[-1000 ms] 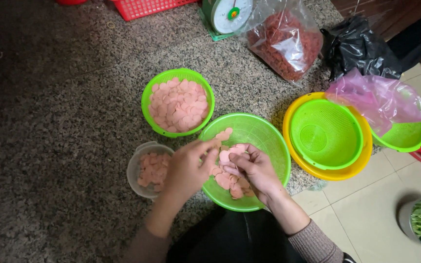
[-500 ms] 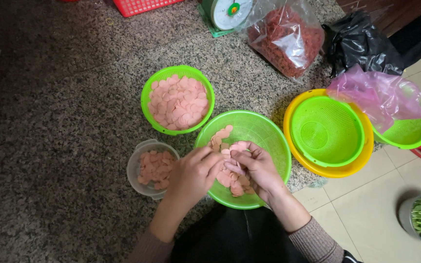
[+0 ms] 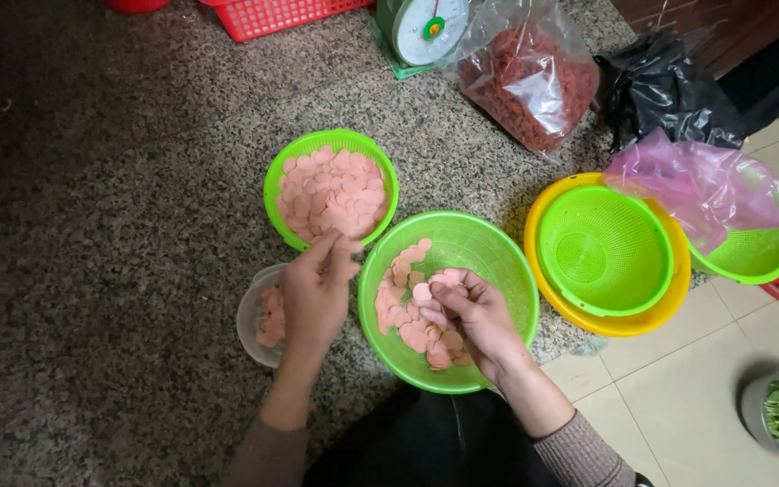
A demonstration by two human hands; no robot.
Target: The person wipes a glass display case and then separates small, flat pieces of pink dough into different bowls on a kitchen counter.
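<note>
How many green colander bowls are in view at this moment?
4: one full of pink slices at the back, one under the right hand, one nested in the yellow basin, one under the pink bag.

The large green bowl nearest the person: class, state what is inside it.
Inside the large green bowl lie thin pink round slices. The right hand reaches in, holding a few. The slices under that hand are covered, so the full amount cannot be seen.

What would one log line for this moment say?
left hand: over small clear bowl, fingers pinched | right hand: holding pink slices in big green bowl | nearby: full green bowl
</note>
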